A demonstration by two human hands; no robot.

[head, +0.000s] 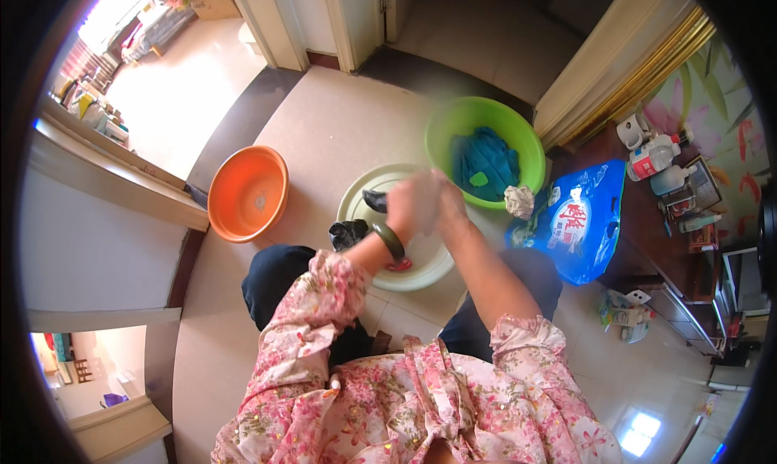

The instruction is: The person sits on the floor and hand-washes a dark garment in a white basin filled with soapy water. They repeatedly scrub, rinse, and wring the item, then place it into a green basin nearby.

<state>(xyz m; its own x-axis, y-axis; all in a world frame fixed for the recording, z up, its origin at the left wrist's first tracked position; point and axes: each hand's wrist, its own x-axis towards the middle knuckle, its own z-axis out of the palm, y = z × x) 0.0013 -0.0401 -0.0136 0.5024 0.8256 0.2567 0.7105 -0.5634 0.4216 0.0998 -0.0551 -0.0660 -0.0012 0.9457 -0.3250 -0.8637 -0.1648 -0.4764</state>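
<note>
Both hands meet over a pale green plastic basin (425,279) on the floor between the knees. My left hand (405,204), with a dark bangle at its wrist, presses against my right hand (448,195). Motion blur covers the fingers, and a greyish patch between the hands cannot be made out. Beside the left hand lies a dark cloth piece (374,201), seen against the basin. A black cloth with a pale patch (349,234) rests at the basin's left rim. Something red (399,265) shows below the left wrist.
An orange plastic basin (247,194) stands to the left. Right of the hands, a bright green basin (528,130) holds blue cloth (485,154). Near it are a crumpled whitish wad (519,201) and a blue plastic bag (586,221) bearing writing. Bottles (652,157) stand on a dark wooden cabinet (646,245).
</note>
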